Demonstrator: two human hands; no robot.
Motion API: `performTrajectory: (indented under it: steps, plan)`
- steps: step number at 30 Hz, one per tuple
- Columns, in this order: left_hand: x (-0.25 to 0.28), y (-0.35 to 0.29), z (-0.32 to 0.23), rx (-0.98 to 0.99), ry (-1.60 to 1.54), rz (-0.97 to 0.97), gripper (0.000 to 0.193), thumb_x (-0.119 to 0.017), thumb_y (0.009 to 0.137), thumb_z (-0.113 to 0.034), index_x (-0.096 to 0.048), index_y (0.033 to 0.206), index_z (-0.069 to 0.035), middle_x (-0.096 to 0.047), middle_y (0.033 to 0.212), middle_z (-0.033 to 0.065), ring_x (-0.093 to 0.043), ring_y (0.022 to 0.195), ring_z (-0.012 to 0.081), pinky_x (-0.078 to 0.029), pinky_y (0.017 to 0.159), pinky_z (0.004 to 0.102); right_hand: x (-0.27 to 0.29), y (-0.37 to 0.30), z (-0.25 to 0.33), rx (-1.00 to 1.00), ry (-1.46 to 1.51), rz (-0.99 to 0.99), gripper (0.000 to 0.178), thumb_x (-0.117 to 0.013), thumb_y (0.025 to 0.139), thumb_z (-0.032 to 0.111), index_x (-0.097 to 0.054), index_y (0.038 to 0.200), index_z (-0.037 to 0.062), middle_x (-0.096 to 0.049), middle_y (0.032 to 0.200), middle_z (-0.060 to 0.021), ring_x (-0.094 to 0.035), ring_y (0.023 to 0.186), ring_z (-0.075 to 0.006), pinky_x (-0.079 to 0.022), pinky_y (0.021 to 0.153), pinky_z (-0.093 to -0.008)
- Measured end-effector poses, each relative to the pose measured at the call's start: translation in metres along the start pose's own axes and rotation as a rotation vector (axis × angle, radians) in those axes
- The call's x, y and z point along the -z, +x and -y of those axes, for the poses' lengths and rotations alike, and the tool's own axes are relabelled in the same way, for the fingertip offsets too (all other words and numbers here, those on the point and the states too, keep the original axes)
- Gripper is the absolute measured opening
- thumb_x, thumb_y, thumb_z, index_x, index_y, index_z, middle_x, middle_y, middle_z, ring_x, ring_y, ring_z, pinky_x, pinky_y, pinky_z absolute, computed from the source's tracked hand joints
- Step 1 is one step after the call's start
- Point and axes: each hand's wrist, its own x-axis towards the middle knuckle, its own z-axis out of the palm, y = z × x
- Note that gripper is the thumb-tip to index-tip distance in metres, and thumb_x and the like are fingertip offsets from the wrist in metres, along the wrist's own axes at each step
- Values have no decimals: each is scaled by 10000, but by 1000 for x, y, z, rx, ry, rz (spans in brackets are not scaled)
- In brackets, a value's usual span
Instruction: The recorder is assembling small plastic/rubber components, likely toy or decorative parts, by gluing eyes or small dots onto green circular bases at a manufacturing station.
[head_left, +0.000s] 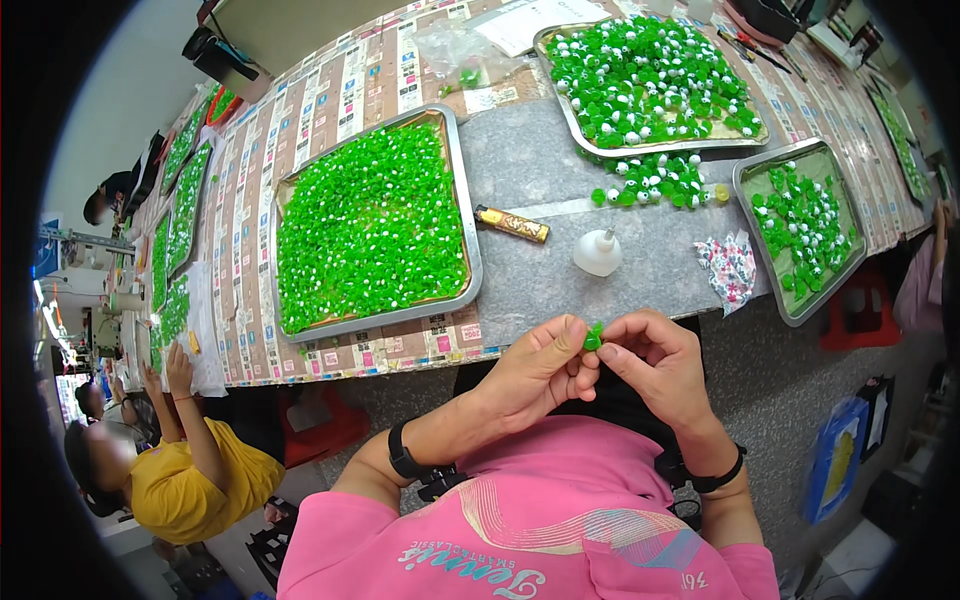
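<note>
i'm pinching a small green piece (pixel 594 336) between both hands, left hand (pixel 535 372) and right hand (pixel 655 362) fingers closed on it, held close above the worktop (pixel 560 250) edge for fine fitting; glue bottle (pixel 598 252) just beyond.

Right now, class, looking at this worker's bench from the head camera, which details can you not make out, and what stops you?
- Green piece: its shape, mostly covered by the fingers of the left hand and right hand.
- Pieces in the big tray: too small to tell apart.
- Far right trays: bent and cut off by the dark rim.
- White bottle: contents unseen, its wall is not clear.
</note>
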Motion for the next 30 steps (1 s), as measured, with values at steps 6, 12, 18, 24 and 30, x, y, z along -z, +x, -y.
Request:
performTrajectory:
  steps: [6,12,18,24,30]
  plan:
    - [-2,-1,-1,-9,-9,13,237,-514,938,-299,-522,945,-62,-571,831,26,-563,678,95,-524,630,257,2,-1,3,-71,123,42,132,-613,861,18,-596,984,-26,-628,914,-60,-616,833,-106,-495,748,-237]
    - [-2,-2,-6,40,-26,37,229,-500,947,-286,-515,970,-59,-590,872,37,-576,693,78,-546,637,240,3,-2,6,-86,97,38,126,-611,867,24,-598,981,-28,-635,899,-60,-613,833,-107,-492,758,-241]
    - [-1,-3,-6,50,-17,35,220,-494,951,-279,-515,970,-61,-601,875,43,-586,683,78,-557,629,236,3,-3,7,-103,98,46,132,-614,868,34,-601,982,-31,-635,895,-61,-612,834,-107,-491,760,-242]
    - [-1,-3,-6,53,-15,43,207,-500,949,-270,-512,970,-64,-602,877,45,-589,686,80,-559,637,240,3,-4,7,-110,107,42,127,-614,868,34,-603,978,-29,-634,899,-60,-614,836,-106,-490,758,-238]
    - [-2,-4,-5,-16,40,21,153,-523,939,-205,-512,995,-63,-604,905,63,-583,716,101,-552,654,264,4,-6,7,-92,75,24,123,-621,860,28,-608,970,-27,-628,906,-60,-616,840,-108,-493,749,-232]
